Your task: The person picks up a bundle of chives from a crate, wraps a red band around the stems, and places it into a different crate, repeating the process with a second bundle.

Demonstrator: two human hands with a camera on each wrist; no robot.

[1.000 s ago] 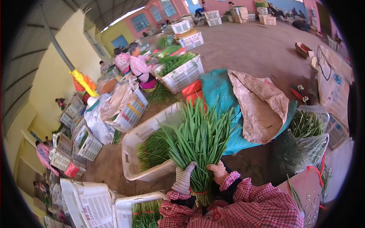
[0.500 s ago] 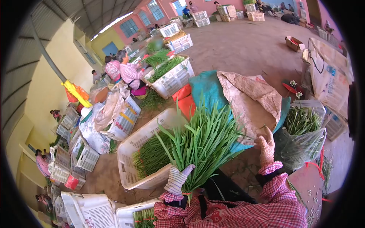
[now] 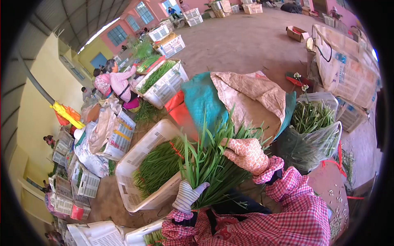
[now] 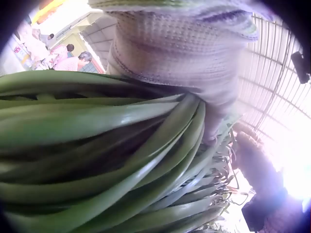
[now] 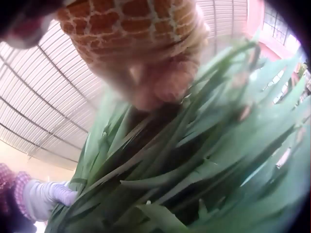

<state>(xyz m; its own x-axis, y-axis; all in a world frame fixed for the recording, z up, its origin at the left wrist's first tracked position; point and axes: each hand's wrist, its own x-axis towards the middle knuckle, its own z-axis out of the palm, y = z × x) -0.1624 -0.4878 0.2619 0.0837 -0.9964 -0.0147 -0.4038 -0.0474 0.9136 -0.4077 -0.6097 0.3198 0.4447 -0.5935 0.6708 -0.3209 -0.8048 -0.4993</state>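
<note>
My left hand [image 3: 187,197], in a striped knit glove, grips a bunch of long flat-leaved greens [image 3: 211,182] near its lower end, thumb across the stalks. The leaves fan up and to the right, in front of my body. My right hand [image 3: 248,156], in an orange-and-white patterned glove, is over the upper right of the bunch. In the right wrist view its curled fingers [image 5: 163,90] hold leaves, the fingertips partly sunk among them. The left wrist view shows the leaves [image 4: 97,145] spreading out below the glove.
A white crate [image 3: 124,189] with tied green stalks stands left of the bunch. Beyond lie a teal sack [image 3: 204,96] and a brown sack [image 3: 246,92]. A clear plastic bag [image 3: 305,145] of greens is at right. Seated people [image 3: 119,84] work beside other crates.
My right hand let go of the bunch's lower part, swung out to the right, then came back onto the upper leaves. The bunch leans further right; my left hand keeps its grip. The view has turned right.
</note>
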